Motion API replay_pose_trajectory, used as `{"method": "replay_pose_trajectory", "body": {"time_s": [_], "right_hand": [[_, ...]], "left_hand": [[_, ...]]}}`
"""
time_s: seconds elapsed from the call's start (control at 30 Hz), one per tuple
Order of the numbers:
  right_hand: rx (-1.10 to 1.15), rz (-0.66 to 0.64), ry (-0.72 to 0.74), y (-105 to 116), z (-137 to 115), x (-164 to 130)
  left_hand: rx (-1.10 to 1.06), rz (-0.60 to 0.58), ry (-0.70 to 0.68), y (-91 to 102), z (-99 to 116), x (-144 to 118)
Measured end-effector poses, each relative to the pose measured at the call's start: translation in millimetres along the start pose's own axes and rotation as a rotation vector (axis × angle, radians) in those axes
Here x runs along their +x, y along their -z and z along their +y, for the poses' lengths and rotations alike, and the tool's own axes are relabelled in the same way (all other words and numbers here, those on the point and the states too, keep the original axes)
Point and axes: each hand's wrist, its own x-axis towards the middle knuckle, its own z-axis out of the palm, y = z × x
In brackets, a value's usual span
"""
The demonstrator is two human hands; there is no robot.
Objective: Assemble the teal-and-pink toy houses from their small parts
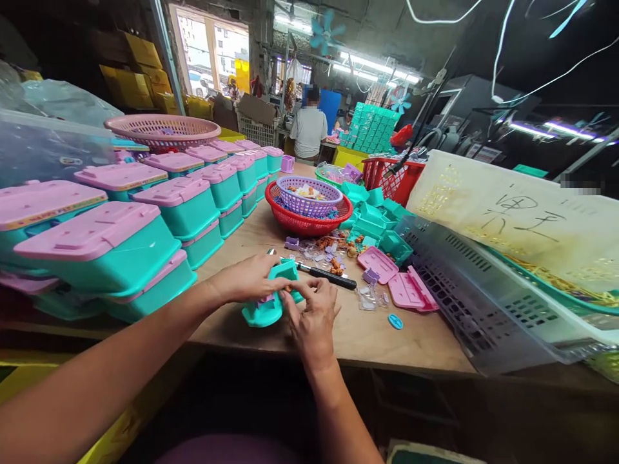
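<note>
A small teal plastic box [271, 303] sits tilted at the near edge of the wooden table [387, 335]. The left hand [249, 278] grips its top, fingers curled; the right hand [314, 317] pinches its side. Both hands hide its middle, and a black-handled tool [331, 276] lies just behind.

The left hand [251, 278] and right hand [312, 316] cover much of the teal box [268, 308], so what the fingers pinch there cannot be told. Beyond the box, the small parts [333, 248] are too tiny to name. The crate [483, 309] right of it runs off the edge.
</note>
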Motion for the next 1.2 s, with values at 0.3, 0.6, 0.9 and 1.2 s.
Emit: {"method": "replay_pose_trajectory", "body": {"time_s": [0.3, 0.6, 0.9, 1.2], "right_hand": [[-0.014, -0.045, -0.034, 6.3, -5.7, -8.6], [-0.484, 0.076, -0.414, 75.2, 110.3, 26.6], [-0.535, 0.112, -0.462, 86.8, 136.0, 35.0], [0.178, 0.050, -0.190, 45.9, 78.8, 7.1]], "left_hand": [[0.020, -0.034, 0.006, 1.4, -4.8, 7.9], [-0.028, -0.068, 0.097, 1.9, -0.6, 9.8], [0.023, -0.141, 0.086, 7.0, 8.1, 9.2], [-0.002, -0.213, 0.133, 7.9, 15.9, 7.2]]}}
